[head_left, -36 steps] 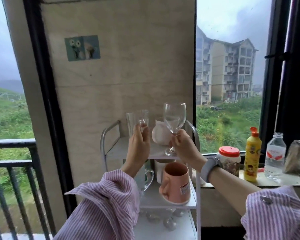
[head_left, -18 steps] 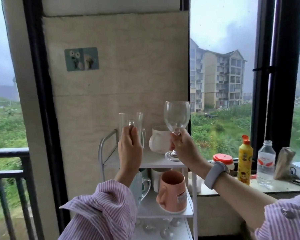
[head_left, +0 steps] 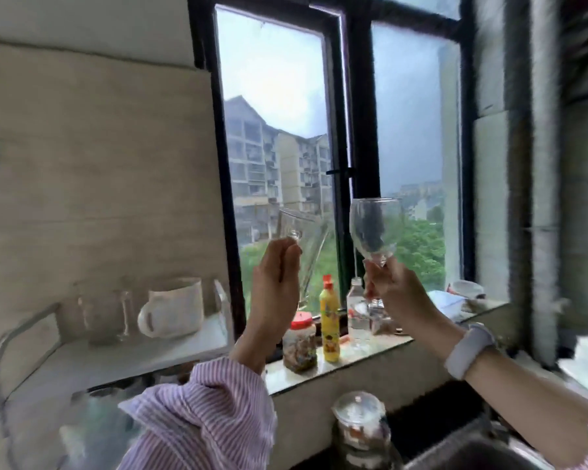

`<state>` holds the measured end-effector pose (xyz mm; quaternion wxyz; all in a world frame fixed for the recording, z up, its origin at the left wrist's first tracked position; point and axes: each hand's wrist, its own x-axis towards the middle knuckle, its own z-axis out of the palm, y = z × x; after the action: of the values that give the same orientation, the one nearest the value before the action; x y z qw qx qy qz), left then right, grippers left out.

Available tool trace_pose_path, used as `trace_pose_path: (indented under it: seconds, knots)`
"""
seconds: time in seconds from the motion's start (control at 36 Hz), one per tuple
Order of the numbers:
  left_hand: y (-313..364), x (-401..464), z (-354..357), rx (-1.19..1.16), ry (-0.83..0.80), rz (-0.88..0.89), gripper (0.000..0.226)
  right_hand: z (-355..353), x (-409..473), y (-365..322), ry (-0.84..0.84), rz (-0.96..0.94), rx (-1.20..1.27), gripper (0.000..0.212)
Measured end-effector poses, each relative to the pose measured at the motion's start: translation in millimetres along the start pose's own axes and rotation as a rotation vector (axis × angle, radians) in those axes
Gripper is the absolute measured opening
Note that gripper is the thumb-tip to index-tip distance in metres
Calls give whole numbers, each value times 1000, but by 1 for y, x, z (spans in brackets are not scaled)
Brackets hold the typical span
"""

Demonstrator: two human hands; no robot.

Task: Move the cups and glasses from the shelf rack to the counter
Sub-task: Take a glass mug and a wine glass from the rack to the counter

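Note:
My left hand (head_left: 275, 293) grips a clear tumbler glass (head_left: 302, 242), raised and tilted in front of the window. Lifted beside it to the right is a stemmed wine glass (head_left: 374, 232), which my right hand (head_left: 392, 290) holds by the stem. The white shelf rack (head_left: 123, 351) stands at the lower left. A white mug (head_left: 174, 308) and a clear glass mug (head_left: 106, 312) remain on its top shelf. Lower shelves are blurred and mostly hidden by my sleeve.
On the window sill (head_left: 353, 361) stand a red-lidded jar (head_left: 299, 344), a yellow squeeze bottle (head_left: 330, 320) and a water bottle (head_left: 358, 313). A lidded glass jar (head_left: 360, 425) sits below near a dark sink (head_left: 472, 452) at the lower right.
Both hands have lifted their glasses off the top shelf and carried them right, in front of the window. The view has swung right, so the rack now lies at the left.

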<state>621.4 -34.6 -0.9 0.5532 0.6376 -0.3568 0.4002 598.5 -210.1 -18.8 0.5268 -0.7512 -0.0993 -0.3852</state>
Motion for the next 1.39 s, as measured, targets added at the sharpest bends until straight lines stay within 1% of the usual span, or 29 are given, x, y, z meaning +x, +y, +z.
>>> trace_pose_path:
  seconds: [0.08, 0.19, 0.31, 0.44, 0.56, 0.64, 0.72, 0.81, 1.0, 1.14, 1.28, 1.39]
  knots:
    - [16, -18, 60, -90, -90, -13, 13, -71, -17, 15, 69, 101, -66, 20]
    - [47, -48, 146, -176, -195, -48, 14, -171, -52, 27, 250, 179, -134, 21]
    - [90, -83, 235, -224, -291, -106, 19, -274, -95, 30, 350, 245, -250, 8]
    - [150, -135, 341, -359, -458, -146, 18, -392, -151, 28, 454, 345, -407, 18]
    - [196, -177, 414, -458, -534, -154, 17, -470, -194, 24, 555, 407, -485, 13]
    - [231, -207, 463, -555, -629, -145, 14, -518, -226, 22, 637, 458, -490, 7]
    - [263, -235, 511, -621, -717, -151, 18, -561, -257, 23, 706, 490, -541, 7]
    - [292, -260, 555, -680, -768, -111, 16, -603, -286, 28, 770, 536, -600, 8]
    - [343, -313, 660, -818, -898, -110, 15, -694, -338, 58, 919, 668, -658, 11]
    - [362, -339, 750, -898, -993, -135, 23, -769, -347, 93, 973, 755, -691, 11]
    - [374, -357, 840, -936, -1098, -137, 21, -842, -336, 132, 1011, 821, -698, 15]
    - [380, -370, 905, -955, -1173, -197, 19, -889, -336, 165, 1040, 884, -701, 13]
